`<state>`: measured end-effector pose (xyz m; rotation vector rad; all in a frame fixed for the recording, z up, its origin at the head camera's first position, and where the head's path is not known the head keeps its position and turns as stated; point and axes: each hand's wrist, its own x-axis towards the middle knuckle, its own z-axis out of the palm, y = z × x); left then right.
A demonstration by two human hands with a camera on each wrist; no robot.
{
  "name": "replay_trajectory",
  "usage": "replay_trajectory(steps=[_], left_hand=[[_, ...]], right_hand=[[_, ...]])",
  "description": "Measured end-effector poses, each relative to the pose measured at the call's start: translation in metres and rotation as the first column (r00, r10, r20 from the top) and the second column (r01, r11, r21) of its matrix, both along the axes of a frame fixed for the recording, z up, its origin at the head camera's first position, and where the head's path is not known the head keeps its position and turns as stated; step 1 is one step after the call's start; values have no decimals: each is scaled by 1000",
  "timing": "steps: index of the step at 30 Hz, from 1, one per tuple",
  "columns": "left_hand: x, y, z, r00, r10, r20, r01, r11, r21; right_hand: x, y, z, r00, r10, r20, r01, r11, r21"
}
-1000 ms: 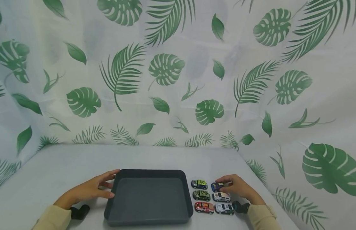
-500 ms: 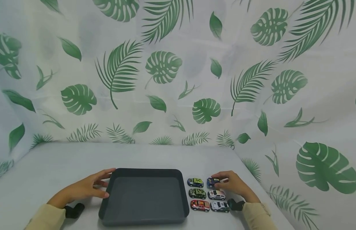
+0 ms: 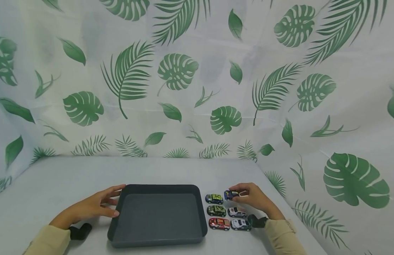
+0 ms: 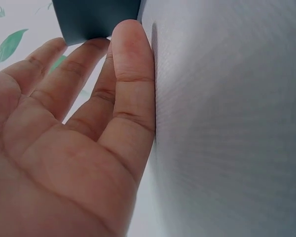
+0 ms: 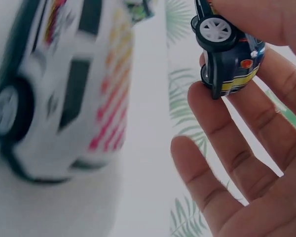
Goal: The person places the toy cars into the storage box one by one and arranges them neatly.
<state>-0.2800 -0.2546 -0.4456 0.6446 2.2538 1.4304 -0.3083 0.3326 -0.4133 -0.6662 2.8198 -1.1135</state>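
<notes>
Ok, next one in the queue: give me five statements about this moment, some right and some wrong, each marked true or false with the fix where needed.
1. The right hand pinches the dark blue toy car. True.
2. The left hand is at the left side of the tray. True.
3. The red car lies inside the tray. False: the red car is on the white tabletop, to the right of the tray.
4. The camouflage car stands between the yellow-green car and the red car. True.
5. The left hand holds the white car with pink stripes. False: neither hand holds the white car with pink stripes; it rests on the tabletop.
</notes>
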Motion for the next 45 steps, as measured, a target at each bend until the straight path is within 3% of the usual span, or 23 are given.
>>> replay_trajectory(steps=[16,34,45], left_hand=[[0,-2,-2,1000,-2,8,1,1000,12],[2,1,-1,1000,14,21,-14,1000,12],[2,0,1,1000,2,14,-2,1000,16]], right_hand=[[8,-22,13,991,132,-18,-133,976,-171],[8,-47,18,979,182,-93,-197,960,-197],[6,-69,24,977,194,-83,-207,957,-204]])
